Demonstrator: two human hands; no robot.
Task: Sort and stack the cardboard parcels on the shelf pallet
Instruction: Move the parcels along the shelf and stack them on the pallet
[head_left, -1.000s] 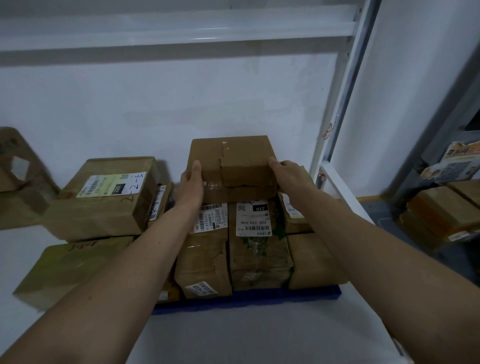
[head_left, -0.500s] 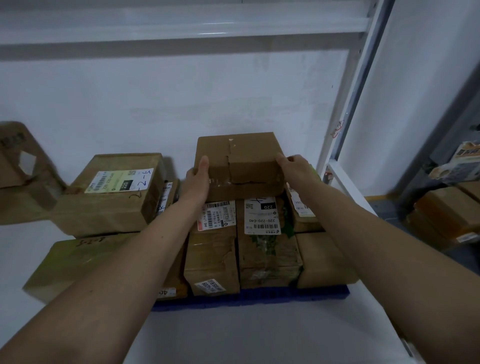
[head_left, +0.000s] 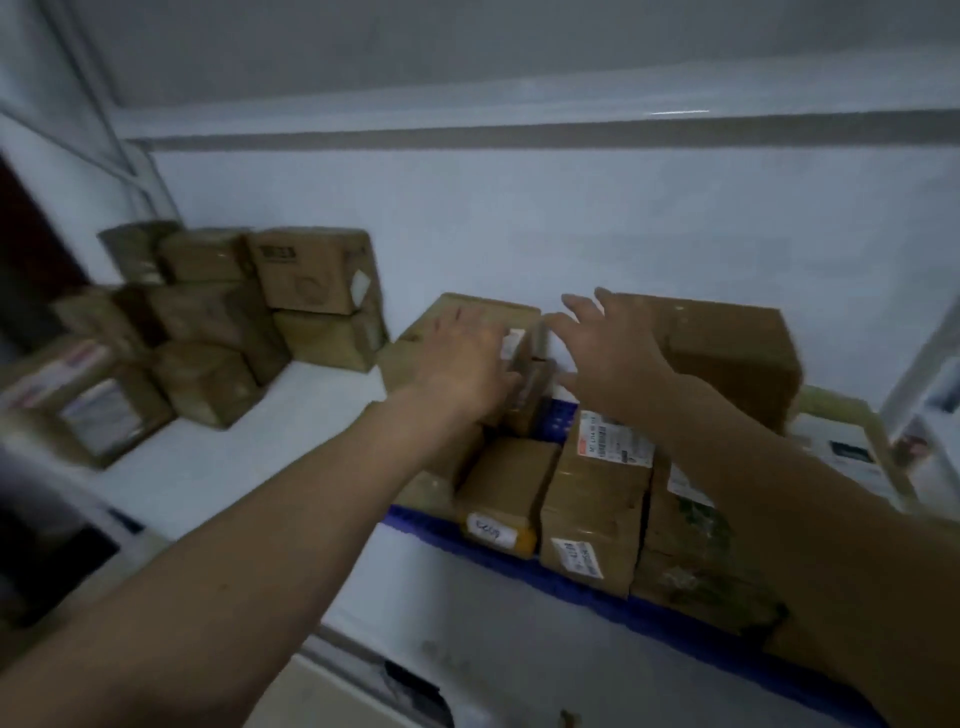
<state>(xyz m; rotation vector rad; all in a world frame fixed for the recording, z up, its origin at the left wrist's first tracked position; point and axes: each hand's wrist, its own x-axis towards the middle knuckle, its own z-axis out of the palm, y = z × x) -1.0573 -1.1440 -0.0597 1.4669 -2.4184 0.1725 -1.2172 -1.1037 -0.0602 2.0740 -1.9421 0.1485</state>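
Note:
Several brown cardboard parcels stand packed on a blue pallet on the white shelf. A plain box sits on top of the stack at the back right, untouched by either hand. My left hand hovers with spread fingers over a larger labelled box on the pallet's left side. My right hand is open too, fingers apart, just left of the plain box and above a parcel with a white label. Neither hand holds anything. The view is blurred.
A second pile of cardboard boxes stands at the left end of the white shelf, against the wall. A shelf board runs overhead. A shelf upright is at the far right edge.
Both hands have let go of the plain box, which now rests on the stack. They have moved left with fingers spread, and my head has turned left, showing the other pile.

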